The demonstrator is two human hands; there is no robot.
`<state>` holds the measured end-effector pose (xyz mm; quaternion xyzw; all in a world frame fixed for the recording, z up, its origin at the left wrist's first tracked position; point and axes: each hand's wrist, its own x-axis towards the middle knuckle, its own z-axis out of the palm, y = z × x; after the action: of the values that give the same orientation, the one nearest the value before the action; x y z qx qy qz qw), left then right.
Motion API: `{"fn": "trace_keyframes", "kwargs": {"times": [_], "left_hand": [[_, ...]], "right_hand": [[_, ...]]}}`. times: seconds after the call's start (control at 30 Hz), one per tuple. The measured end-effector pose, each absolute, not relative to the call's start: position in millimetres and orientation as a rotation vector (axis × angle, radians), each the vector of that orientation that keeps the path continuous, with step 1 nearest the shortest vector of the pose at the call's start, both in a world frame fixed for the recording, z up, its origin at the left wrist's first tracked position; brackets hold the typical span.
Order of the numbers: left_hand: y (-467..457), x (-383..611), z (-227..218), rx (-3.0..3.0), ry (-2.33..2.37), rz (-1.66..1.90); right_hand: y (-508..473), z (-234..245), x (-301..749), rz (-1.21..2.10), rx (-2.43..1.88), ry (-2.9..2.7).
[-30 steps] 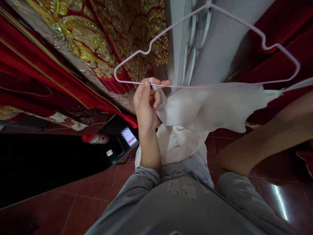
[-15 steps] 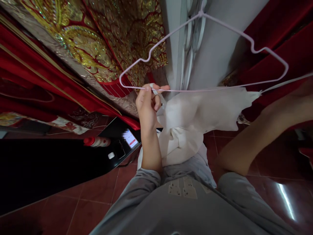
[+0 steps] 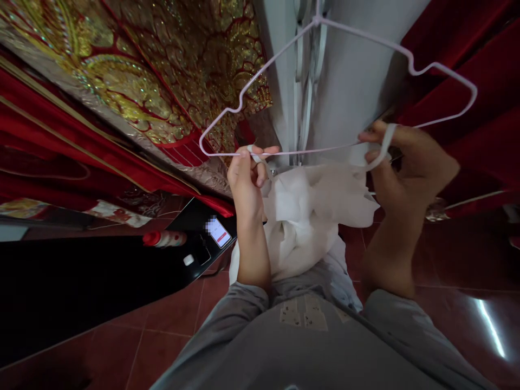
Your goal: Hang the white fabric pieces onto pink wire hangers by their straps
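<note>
Hanger (image 3: pixel 317 20) pinched in L hand (image 3: pixel 247 179), R hand (image 3: pixel 410 162) grasping white strap (image 3: pixel 385 149), shirt tags (image 3: pixel 316 315) w/ illegible writing.

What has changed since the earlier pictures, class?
The right hand has swung left from the frame's right edge to the lower bar of the pale pink hanger, bringing a white strap. The white cloth's end shifted leftward. The left hand still pinches that bar.
</note>
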<state>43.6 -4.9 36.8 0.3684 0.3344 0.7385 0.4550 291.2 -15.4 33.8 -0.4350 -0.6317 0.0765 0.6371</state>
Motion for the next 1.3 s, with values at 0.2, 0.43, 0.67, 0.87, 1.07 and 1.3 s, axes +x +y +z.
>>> {"fn": "trace_keyframes", "kwargs": {"times": [0.2,0.43,0.67,0.87,1.07,1.3], "left_hand": [[-9,42,41,0.92,0.866,1.817],[-13,46,39,0.907,0.845,1.821],[-11,40,27,0.88,0.833,1.806],[-4,12,9,0.953,0.94,2.008],[10,-23,-6,1.139,1.135,2.435],[21,-56,34,1.402,0.907,2.492]], "right_hand": [[-21,50,275,0.027,-0.915,-1.644],[-21,43,278,0.093,-1.032,-1.72],[-15,41,273,0.07,-1.03,-1.717],[-14,41,273,0.058,-1.076,-1.666],[-16,43,274,0.018,-1.069,-1.663],[-20,44,277,0.1,-1.075,-1.635]]}}
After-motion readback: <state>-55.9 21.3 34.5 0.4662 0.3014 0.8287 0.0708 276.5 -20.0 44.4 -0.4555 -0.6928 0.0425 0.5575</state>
